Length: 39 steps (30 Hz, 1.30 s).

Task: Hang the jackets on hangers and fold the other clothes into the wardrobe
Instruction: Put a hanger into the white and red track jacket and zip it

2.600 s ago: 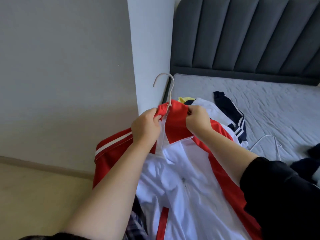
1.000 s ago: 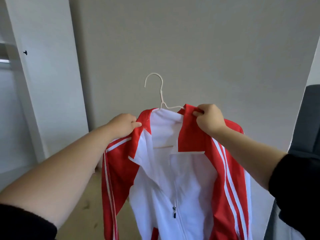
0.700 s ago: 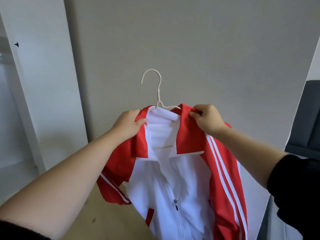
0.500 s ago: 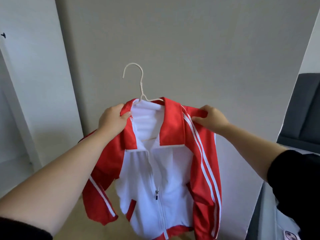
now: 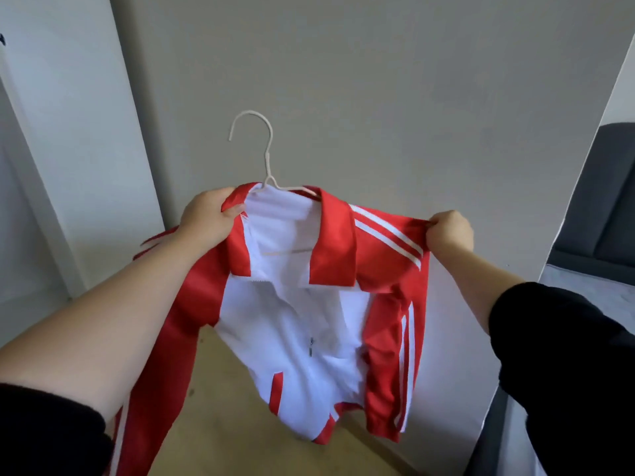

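- A red and white zip-front track jacket point(image 5: 292, 338) is held up in the air, in front of a plain grey wall point(image 5: 378, 80) and above a pale wooden floor point(image 5: 223, 424).
- The jacket is seen to sit on a thin white wire hanger point(image 5: 269, 156); the hook stands clear above the collar, and the lower bar is visible inside the open neck.
- The red collar on the near side is gripped by the left hand point(image 5: 206, 218), with the thumb laid over the collar edge and the fingers hidden behind the fabric.
- The striped red shoulder on the other side is pinched by the right hand point(image 5: 450, 231), the fingers being curled tightly on a fold of cloth and the shoulder drawn out sideways.
- The zip is closed over the lower front and left open at the neck, where the collar flaps are spread apart.
- One red sleeve is draped under the left forearm; the other hangs down below the right hand.
- Black sleeves point(image 5: 567, 355) are worn on both arms, pushed up from the wrists.
- A white upright panel point(image 5: 86, 132) is seen at the left, and part of a dark grey padded headboard point(image 5: 601, 201) at the right edge.
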Available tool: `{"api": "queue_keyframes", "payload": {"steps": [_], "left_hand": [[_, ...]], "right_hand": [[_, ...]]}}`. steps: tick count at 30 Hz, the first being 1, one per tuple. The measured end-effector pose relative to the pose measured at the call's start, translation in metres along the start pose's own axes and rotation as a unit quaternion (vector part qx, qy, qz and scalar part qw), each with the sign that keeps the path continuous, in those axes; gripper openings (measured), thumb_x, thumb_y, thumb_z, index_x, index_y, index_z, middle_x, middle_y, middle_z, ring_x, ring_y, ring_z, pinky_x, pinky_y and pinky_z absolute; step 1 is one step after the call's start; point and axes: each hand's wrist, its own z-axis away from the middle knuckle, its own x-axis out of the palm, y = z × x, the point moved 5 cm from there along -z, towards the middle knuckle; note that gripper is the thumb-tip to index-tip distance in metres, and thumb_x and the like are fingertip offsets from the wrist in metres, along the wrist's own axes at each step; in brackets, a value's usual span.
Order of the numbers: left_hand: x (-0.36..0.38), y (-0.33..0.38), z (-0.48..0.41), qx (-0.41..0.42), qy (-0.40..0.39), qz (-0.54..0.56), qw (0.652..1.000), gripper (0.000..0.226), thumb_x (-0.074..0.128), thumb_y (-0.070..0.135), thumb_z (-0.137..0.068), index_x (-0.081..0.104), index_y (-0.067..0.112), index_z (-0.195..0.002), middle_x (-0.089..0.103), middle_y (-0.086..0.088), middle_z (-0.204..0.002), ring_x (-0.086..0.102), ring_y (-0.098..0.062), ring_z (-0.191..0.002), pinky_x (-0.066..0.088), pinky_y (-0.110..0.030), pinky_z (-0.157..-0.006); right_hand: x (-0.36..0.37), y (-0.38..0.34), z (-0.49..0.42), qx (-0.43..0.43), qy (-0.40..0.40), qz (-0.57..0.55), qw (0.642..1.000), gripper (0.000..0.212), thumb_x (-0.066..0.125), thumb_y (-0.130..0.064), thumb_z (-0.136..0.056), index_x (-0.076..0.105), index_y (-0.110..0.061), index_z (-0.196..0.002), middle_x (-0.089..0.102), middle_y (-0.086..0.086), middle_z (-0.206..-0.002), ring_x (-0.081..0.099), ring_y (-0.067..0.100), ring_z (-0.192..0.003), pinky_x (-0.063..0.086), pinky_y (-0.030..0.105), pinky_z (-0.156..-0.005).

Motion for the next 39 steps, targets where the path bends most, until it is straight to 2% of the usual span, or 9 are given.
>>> {"api": "queue_keyframes", "payload": {"steps": [6, 10, 14, 17, 22, 25, 33, 37, 39], "left_hand": [[0.007, 0.004, 0.001, 0.003, -0.047, 0.028, 0.998, 0.040, 0.055, 0.026, -0.087, 0.062, 0.016, -0.125, 0.064, -0.008, -0.125, 0.056, -0.028, -0.119, 0.043, -0.041, -0.102], [0.024, 0.003, 0.006, -0.018, -0.056, -0.012, 0.998, 0.037, 0.055, 0.028, -0.089, 0.061, 0.024, -0.125, 0.063, -0.005, -0.127, 0.056, -0.028, -0.119, 0.045, -0.043, -0.098], [0.045, 0.009, 0.009, -0.031, -0.060, -0.065, 0.996, 0.028, 0.054, 0.027, -0.094, 0.064, 0.021, -0.119, 0.064, -0.007, -0.123, 0.057, -0.031, -0.114, 0.046, -0.037, -0.091], [0.049, 0.011, 0.009, -0.041, -0.052, -0.046, 0.997, 0.025, 0.055, 0.027, -0.093, 0.065, 0.019, -0.115, 0.066, -0.006, -0.117, 0.059, -0.031, -0.109, 0.047, -0.040, -0.089], [0.048, 0.013, 0.014, -0.097, -0.084, 0.187, 0.974, 0.025, 0.064, 0.024, -0.089, 0.062, 0.000, -0.081, 0.054, -0.006, -0.068, 0.049, -0.016, -0.065, 0.039, -0.026, -0.062], [0.048, 0.014, 0.019, -0.150, -0.081, 0.243, 0.955, 0.039, 0.061, 0.028, -0.091, 0.052, 0.012, -0.057, 0.042, 0.005, -0.048, 0.037, -0.007, -0.048, 0.033, -0.019, -0.049], [0.059, 0.004, 0.016, -0.193, -0.073, 0.106, 0.973, 0.039, 0.064, 0.015, -0.084, 0.040, 0.014, -0.054, 0.031, -0.010, -0.059, 0.026, -0.020, -0.060, 0.022, -0.029, -0.052], [0.055, 0.007, 0.016, -0.221, 0.015, 0.062, 0.973, 0.036, 0.060, 0.018, -0.087, 0.048, 0.007, -0.055, 0.052, -0.015, -0.063, 0.049, -0.032, -0.068, 0.038, -0.028, -0.063], [0.068, 0.009, 0.020, -0.196, -0.079, -0.002, 0.977, 0.020, 0.055, 0.015, -0.087, 0.064, 0.005, -0.072, 0.065, -0.020, -0.087, 0.060, -0.036, -0.085, 0.046, -0.031, -0.074]], "right_hand": [[0.020, -0.006, 0.004, -0.082, -0.176, -0.008, 0.981, 0.022, 0.052, 0.003, -0.087, 0.071, 0.004, -0.097, 0.064, 0.013, -0.077, 0.063, 0.018, -0.070, 0.045, 0.018, -0.053], [0.010, -0.034, 0.015, -0.098, -0.170, -0.182, 0.963, 0.032, 0.038, -0.014, -0.100, 0.066, 0.002, -0.101, 0.067, 0.017, -0.091, 0.063, 0.027, -0.081, 0.045, 0.022, -0.059], [0.012, -0.074, 0.048, -0.211, -0.274, -0.094, 0.934, 0.039, 0.042, -0.040, -0.100, 0.065, -0.009, -0.104, 0.069, 0.009, -0.095, 0.065, 0.022, -0.087, 0.050, 0.029, -0.079], [0.028, -0.085, 0.062, -0.272, -0.254, 0.062, 0.926, 0.028, 0.052, -0.033, -0.097, 0.058, -0.015, -0.077, 0.057, 0.000, -0.075, 0.054, 0.023, -0.080, 0.036, 0.028, -0.067], [0.028, -0.083, 0.060, -0.247, -0.123, -0.020, 0.961, 0.044, 0.059, -0.018, -0.092, 0.036, -0.021, -0.054, 0.040, -0.005, -0.056, 0.042, 0.025, -0.069, 0.023, 0.032, -0.058], [0.029, -0.082, 0.063, -0.234, -0.091, -0.032, 0.967, 0.044, 0.062, -0.019, -0.089, 0.037, -0.018, -0.053, 0.040, -0.004, -0.053, 0.041, 0.027, -0.066, 0.023, 0.030, -0.059], [0.018, -0.069, 0.070, -0.275, -0.028, -0.044, 0.960, 0.015, 0.066, -0.016, -0.084, 0.068, -0.004, -0.075, 0.061, 0.005, -0.064, 0.056, 0.032, -0.073, 0.036, 0.032, -0.075], [0.009, -0.074, 0.069, -0.306, -0.007, -0.077, 0.949, 0.013, 0.067, -0.014, -0.083, 0.068, -0.004, -0.074, 0.064, 0.007, -0.064, 0.056, 0.030, -0.068, 0.035, 0.030, -0.073], [0.009, -0.075, 0.069, -0.298, -0.014, -0.052, 0.953, 0.015, 0.067, -0.015, -0.084, 0.066, -0.005, -0.073, 0.056, 0.001, -0.058, 0.051, 0.028, -0.067, 0.031, 0.029, -0.073]]}}
